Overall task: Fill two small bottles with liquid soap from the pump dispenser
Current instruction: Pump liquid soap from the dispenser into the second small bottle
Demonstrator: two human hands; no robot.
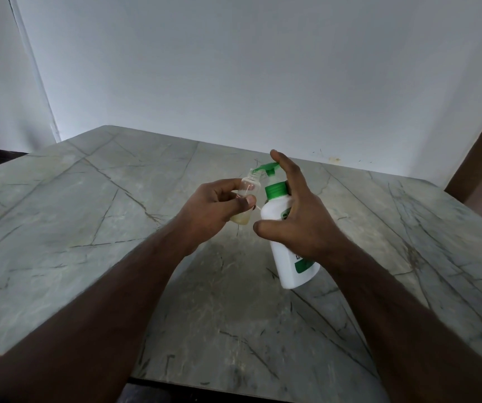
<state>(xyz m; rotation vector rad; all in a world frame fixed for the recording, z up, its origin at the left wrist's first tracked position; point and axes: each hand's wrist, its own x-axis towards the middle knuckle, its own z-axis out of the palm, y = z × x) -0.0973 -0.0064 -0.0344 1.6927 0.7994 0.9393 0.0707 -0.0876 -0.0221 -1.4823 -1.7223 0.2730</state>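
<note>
Spout at bottle mouth, spill risk.
Left fingers (235, 199) pinch small bottle (247, 196); right forefinger (285, 167) presses pump dispenser (287, 228); misaligned spout dribbles past fingers.

You are viewing a white dispenser (285, 251) wearing a green pump (267, 169), a clear bottle (247, 196) showing yellowish soap, over a grey-veined marble table (88, 213).

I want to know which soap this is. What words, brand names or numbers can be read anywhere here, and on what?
None can be read in full.
Pump dispenser: its green label shows a fragment of pale lettering beside the right hand, too cut off and blurred to read.
Small bottle in the left hand: clear, no print visible.
</note>
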